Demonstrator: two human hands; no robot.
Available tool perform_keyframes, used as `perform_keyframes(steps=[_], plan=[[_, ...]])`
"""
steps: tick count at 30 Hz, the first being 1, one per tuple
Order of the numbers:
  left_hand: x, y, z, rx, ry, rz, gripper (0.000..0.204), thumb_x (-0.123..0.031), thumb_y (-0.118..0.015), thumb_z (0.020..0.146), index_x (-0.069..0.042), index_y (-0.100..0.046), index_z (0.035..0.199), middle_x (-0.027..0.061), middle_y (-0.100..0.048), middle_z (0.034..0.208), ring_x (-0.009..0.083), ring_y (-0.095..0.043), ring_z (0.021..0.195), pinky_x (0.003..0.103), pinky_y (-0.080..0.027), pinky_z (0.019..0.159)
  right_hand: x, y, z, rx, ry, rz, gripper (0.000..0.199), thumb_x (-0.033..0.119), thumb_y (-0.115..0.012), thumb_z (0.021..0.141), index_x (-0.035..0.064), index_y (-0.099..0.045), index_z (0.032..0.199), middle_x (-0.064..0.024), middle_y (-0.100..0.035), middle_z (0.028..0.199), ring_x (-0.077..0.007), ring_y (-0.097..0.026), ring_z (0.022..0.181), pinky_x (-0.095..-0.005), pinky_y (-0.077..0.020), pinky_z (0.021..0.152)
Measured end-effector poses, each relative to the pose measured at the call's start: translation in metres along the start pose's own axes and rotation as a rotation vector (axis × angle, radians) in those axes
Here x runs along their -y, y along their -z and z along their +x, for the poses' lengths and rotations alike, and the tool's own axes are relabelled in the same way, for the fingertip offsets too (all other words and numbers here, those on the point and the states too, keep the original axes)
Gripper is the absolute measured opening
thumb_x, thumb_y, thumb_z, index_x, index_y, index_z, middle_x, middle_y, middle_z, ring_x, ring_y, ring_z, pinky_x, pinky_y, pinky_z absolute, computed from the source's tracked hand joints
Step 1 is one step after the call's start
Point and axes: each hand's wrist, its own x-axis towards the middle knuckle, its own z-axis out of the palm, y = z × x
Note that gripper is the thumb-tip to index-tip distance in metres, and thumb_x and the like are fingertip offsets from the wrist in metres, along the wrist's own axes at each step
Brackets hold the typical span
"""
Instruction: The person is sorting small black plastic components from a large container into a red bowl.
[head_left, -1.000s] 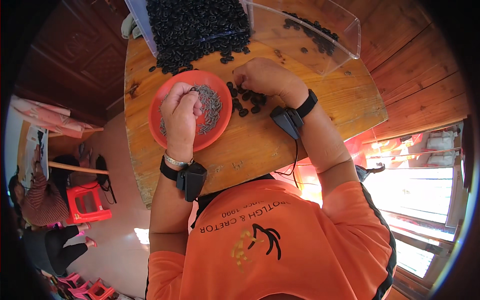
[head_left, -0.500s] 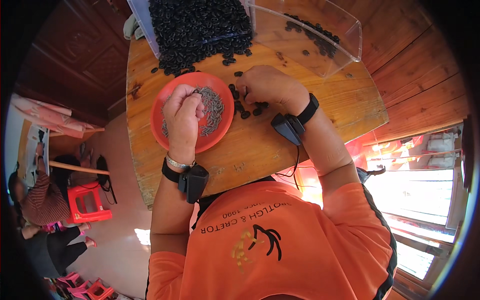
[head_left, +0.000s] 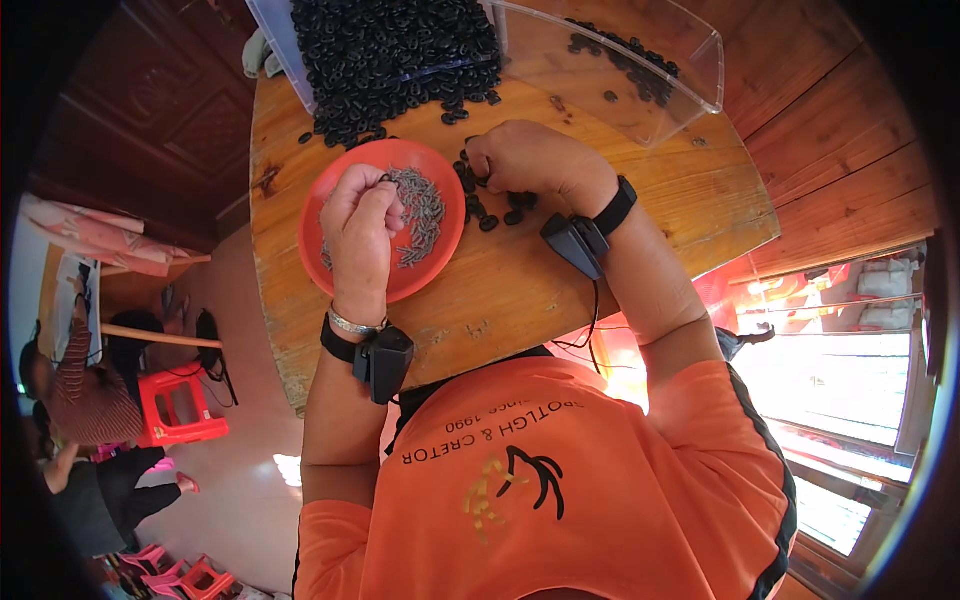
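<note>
My left hand [head_left: 362, 225] is closed in a pinch over the shallow orange-red bowl [head_left: 318, 255], which has many small grey metal screws or pins [head_left: 425, 215] in it. A dark speck shows at its fingertips, too small to name. To the right, my right hand [head_left: 540, 163] curls down to the table, thumb and fingers together on a small black oval piece [head_left: 482, 181]. Several similar loose black pieces [head_left: 488, 222] lie beside the bowl, just below those fingers. The fingers partly hide the pieces under them.
At the back, a heap of black oval pieces [head_left: 395, 60] spills from a translucent bin [head_left: 285, 50] onto the wooden table [head_left: 500, 300]. A clear plastic box [head_left: 720, 80] with more pieces stands far right. Beyond the left edge are a red stool [head_left: 185, 408] and other people.
My right hand has shifted slightly left and closer over the loose black pieces. My left hand stays pinched over the bowl, almost unmoved.
</note>
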Motion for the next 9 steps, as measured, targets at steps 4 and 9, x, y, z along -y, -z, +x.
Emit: perform_keyframes(steps=[4, 9], plan=[[0.0, 0.001, 0.0, 0.009, -0.01, 0.003, 0.009, -0.008, -0.049, 0.084, -0.005, -0.054, 0.077, -0.0019, -0.052, 0.065, 0.0039, -0.046, 0.057, 0.018, -0.037, 0.05, 0.009, 0.006, -0.003, 0.011, -0.026, -0.033, 0.018, 0.016, -0.069, 0.065, 0.0051, -0.058, 0.075, -0.0127, -0.06, 0.071, -0.0327, -0.058, 0.071, -0.0404, -0.044, 0.061], [-0.002, -0.001, -0.001, -0.001, -0.007, 0.005, 0.008, -0.008, -0.049, 0.084, -0.006, -0.055, 0.078, -0.0013, -0.053, 0.066, 0.0045, -0.047, 0.057, 0.019, -0.037, 0.05, 0.004, -0.005, 0.002, -0.045, -0.063, -0.026, 0.023, 0.022, -0.07, 0.067, 0.004, -0.059, 0.076, -0.016, -0.062, 0.077, -0.034, -0.06, 0.076, -0.0414, -0.0444, 0.063]])
